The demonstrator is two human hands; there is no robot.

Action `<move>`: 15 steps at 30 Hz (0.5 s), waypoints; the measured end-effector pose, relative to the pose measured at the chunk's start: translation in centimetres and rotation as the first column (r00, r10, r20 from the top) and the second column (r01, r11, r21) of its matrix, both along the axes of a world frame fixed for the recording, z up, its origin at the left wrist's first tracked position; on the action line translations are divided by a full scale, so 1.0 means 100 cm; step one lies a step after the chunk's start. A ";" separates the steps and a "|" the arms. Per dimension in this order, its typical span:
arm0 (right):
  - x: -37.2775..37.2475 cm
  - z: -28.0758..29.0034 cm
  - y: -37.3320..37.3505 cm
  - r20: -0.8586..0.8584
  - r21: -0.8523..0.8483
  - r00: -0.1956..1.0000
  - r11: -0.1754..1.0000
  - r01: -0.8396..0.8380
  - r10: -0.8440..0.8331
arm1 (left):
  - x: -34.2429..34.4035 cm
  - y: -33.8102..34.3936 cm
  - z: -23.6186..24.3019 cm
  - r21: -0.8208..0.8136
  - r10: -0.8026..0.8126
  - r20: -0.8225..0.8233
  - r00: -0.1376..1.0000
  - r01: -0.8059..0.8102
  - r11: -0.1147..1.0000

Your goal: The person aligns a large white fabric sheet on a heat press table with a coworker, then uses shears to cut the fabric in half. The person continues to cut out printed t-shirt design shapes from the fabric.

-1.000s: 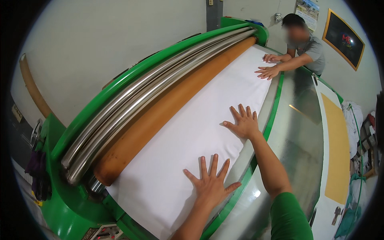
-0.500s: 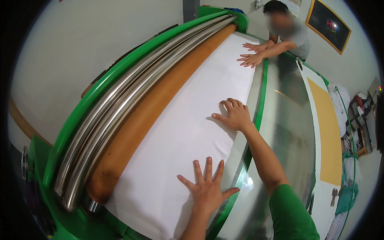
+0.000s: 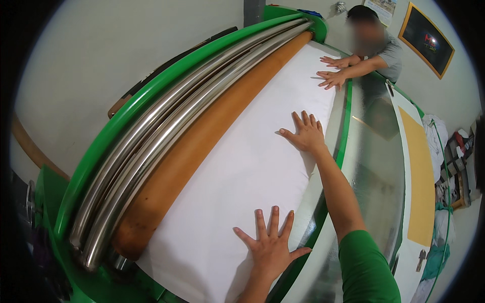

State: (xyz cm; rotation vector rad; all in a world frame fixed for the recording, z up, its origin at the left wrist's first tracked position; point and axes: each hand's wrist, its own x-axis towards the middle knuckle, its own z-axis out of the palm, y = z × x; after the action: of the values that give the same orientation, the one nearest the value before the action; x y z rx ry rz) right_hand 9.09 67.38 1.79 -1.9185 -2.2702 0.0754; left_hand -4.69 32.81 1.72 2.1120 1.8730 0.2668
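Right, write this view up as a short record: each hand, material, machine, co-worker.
Left hand: palm down, fingers spread over the white sheet, thumb toward its right edge
Right hand: palm down, farther along the same edge, fingers spread
Material: white sheet, paper or cloth unclear
Machine: brown roller beside metal rollers, green bar behind
Co-worker's hands: at the sheet's far end

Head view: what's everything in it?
Sheet: one, white, under hands
Roller: one, brown, beside sheet
Metal rollers: at least two, silver, beside roller
Machine frame: one, green, around rollers
Glossy surface: one, silvery, right
Panel: one, tan, far right
Cloths: several, white and green, right edge
Board: one, black, upper right
Poster: one, multicoloured, beside board
Tube: one, brown, left edge
Co-worker: one, grey shirt, upper right
Left hand: one, bare, over sheet
Right hand: one, bare, over sheet
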 end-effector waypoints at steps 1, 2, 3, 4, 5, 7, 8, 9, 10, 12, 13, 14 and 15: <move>-0.001 0.001 0.001 0.005 -0.011 1.000 1.000 -0.001 0.001 | 0.000 0.000 -0.001 0.008 0.005 0.003 1.000 -0.005 1.000; 0.003 0.001 0.003 0.020 -0.021 1.000 1.000 0.006 -0.006 | 0.002 0.000 -0.002 0.017 0.003 0.016 1.000 -0.003 1.000; 0.005 -0.001 0.006 0.013 -0.042 1.000 0.999 -0.007 0.008 | 0.003 -0.001 -0.002 0.018 0.007 0.024 1.000 -0.008 1.000; 0.008 0.000 0.010 0.013 -0.077 0.999 0.997 -0.028 0.029 | 0.002 -0.001 -0.002 0.019 0.013 0.032 0.999 -0.013 1.000; 0.014 0.002 0.015 0.011 -0.113 0.999 0.992 -0.047 0.049 | 0.002 -0.001 -0.001 0.020 0.017 0.040 0.999 -0.018 1.000; 0.023 0.003 0.024 0.001 -0.198 0.994 0.975 -0.103 0.106 | 0.003 -0.002 -0.003 0.067 0.012 0.048 0.999 -0.015 0.998; 0.032 0.007 0.029 -0.007 -0.239 0.991 0.962 -0.134 0.136 | 0.004 -0.003 -0.004 0.091 0.014 0.049 0.999 -0.018 0.996; 0.037 0.009 0.035 -0.022 -0.271 0.986 0.948 -0.166 0.166 | 0.004 -0.003 -0.002 0.060 0.013 0.043 0.999 -0.016 0.998; 0.039 0.005 0.035 0.027 -0.288 0.981 0.942 -0.175 0.190 | 0.005 -0.004 0.001 0.029 0.012 0.038 0.999 -0.013 1.000; 0.042 0.001 0.035 0.109 -0.279 0.968 0.942 -0.188 0.225 | 0.002 0.002 0.008 0.019 0.005 0.025 1.000 -0.006 1.000; 0.041 -0.005 0.036 0.103 -0.233 0.972 0.955 -0.183 0.212 | 0.002 0.001 0.007 0.020 0.004 0.026 1.000 -0.005 1.000; 0.036 -0.007 0.036 0.092 -0.208 0.972 0.959 -0.195 0.218 | 0.002 0.000 0.006 0.017 0.010 0.020 1.000 -0.010 1.000; 0.034 -0.007 0.030 0.086 -0.192 0.972 0.961 -0.199 0.218 | 0.002 -0.001 0.005 0.014 0.009 0.013 1.000 -0.009 1.000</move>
State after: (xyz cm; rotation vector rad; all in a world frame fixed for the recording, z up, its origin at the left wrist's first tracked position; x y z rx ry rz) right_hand 12.52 70.37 1.06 -1.7948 -2.6146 0.2205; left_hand -4.47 32.74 2.27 2.1066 1.8791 0.2951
